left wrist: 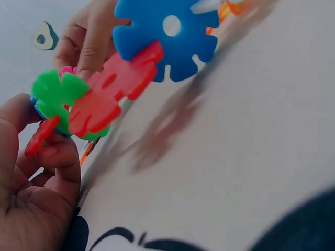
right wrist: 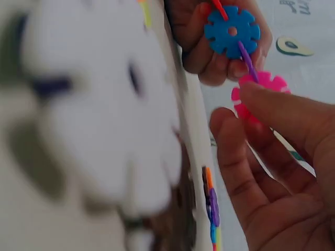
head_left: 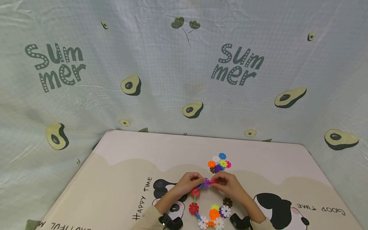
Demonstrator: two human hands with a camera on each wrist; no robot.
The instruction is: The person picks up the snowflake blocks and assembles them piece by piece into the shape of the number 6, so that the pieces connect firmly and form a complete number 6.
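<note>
A chain of notched plastic discs curves between the two hands in the head view, with red, white and orange discs in it. My left hand pinches the chain's upper end at a blue disc. From that blue disc a purple disc stands out edge-on. Between thumb and forefinger my right hand pinches a pink disc, which meets the purple disc's edge; how deep their slots engage cannot be told. The left wrist view shows green and red discs near the left hand.
Beyond the hands lies a loose pile of discs, among them a blue one and an orange one. A brown disc sits at the chain's right end. The printed table mat meets a hanging patterned cloth behind.
</note>
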